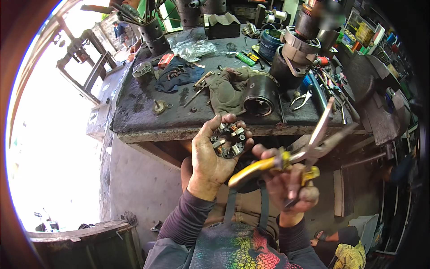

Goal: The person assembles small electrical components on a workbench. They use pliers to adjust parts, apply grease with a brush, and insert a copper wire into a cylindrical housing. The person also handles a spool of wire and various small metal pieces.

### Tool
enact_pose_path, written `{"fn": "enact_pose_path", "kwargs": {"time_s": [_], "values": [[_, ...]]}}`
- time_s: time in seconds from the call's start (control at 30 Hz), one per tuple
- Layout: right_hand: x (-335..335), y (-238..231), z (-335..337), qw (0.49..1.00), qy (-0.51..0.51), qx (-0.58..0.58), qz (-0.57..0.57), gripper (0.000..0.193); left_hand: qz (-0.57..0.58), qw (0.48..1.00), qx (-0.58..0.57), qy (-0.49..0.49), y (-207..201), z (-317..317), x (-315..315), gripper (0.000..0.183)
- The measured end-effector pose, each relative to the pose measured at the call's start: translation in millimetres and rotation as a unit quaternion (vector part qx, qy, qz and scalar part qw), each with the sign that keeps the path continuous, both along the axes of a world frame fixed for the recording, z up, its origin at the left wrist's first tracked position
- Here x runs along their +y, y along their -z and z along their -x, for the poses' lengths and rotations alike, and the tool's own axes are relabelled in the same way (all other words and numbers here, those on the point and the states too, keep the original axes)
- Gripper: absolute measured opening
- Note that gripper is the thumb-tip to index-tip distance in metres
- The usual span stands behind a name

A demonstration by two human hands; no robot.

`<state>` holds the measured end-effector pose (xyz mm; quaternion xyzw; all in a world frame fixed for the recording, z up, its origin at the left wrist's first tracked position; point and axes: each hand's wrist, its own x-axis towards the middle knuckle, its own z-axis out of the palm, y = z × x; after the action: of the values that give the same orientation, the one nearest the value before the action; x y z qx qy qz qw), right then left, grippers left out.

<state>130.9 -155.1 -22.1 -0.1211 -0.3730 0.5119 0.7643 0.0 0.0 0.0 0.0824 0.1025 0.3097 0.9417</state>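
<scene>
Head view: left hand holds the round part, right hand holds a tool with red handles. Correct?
Not red: the head view shows the tool with mainly yellow handles. The left hand does hold the round part, the right hand the tool.

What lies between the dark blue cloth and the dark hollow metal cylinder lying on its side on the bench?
In the head view, a crumpled grey-brown cloth lies between them, with slender rods nearer the dark blue cloth.
</scene>
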Motion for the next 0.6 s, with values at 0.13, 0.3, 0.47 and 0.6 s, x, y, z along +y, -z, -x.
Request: {"fn": "enact_pose_path", "kwargs": {"time_s": [0.13, 0.3, 0.47, 0.6], "values": [[-18, -17, 48, 0.979, -0.068, 0.155, 0.112, 0.061, 0.005, 1.000, -0.013, -0.013, 6, 6, 4, 0.030], [-46, -16, 48, 0.942, -0.131, 0.004, 0.309, 0.041, 0.025, 0.998, 0.024, -0.059, 1, 9, 4, 0.032], [-57, 10, 58, 0.917, -0.213, -0.030, 0.335, 0.033, -0.049, 0.996, 0.050, -0.055, -7, 15, 3, 0.037], [-55, 14, 52, 0.910, -0.233, -0.033, 0.341, 0.033, -0.068, 0.994, 0.065, -0.051, -12, 18, -1, 0.042]]}}
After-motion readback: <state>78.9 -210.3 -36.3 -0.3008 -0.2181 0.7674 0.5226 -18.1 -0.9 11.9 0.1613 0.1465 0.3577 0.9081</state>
